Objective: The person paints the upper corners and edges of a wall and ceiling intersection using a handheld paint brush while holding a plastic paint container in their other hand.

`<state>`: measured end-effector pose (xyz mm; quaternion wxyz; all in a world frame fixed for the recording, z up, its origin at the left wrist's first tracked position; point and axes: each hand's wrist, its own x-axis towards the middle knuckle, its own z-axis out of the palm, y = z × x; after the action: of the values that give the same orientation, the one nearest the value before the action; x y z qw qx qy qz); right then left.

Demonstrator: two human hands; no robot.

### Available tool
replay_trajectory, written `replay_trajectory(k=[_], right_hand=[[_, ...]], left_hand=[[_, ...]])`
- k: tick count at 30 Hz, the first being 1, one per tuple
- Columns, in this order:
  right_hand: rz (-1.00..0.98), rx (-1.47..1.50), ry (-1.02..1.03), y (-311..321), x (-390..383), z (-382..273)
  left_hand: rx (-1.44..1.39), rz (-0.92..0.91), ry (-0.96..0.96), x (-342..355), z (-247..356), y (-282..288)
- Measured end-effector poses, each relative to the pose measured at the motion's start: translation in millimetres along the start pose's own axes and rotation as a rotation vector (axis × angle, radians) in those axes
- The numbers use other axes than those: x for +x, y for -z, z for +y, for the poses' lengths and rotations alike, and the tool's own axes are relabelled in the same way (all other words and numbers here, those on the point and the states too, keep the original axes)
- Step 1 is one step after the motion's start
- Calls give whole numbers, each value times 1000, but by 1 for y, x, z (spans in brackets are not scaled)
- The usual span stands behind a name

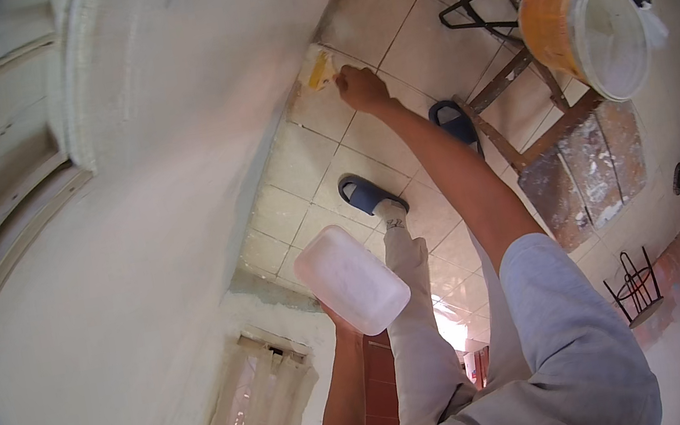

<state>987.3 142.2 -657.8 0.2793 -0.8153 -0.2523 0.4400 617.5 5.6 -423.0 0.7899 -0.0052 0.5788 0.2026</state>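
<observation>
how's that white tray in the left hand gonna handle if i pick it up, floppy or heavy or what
The white tray is probably light: the left hand alone holds it. It seems fairly stiff, as its edges show no sag. Its smooth-looking surface could make it somewhat slippery.

White rounded-corner tray (352, 280), tilted, flat yellow tool (321, 70), both held

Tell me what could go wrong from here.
The white tray, held up by the left hand, could tilt or slip while the right hand reaches far out. The yellow-and-white tool in that right hand, close to the wall, might scuff it. The dark blue sandals could slip if the tiled floor is dusty or wet.
</observation>
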Motion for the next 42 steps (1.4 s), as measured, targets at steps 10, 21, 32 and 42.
replay_trajectory(k=[10,21,32,42], right_hand=[[217,156,108,-25,69,22],[254,524,431,83,-121,-162],[205,376,410,44,-62,-106],[161,-73,-89,-64,85,103]], left_hand=[[-105,-160,103,26,43,7],[141,50,-1,-14,93,-17],[177,37,-22,-4,57,-7],[38,-75,19,71,59,13]])
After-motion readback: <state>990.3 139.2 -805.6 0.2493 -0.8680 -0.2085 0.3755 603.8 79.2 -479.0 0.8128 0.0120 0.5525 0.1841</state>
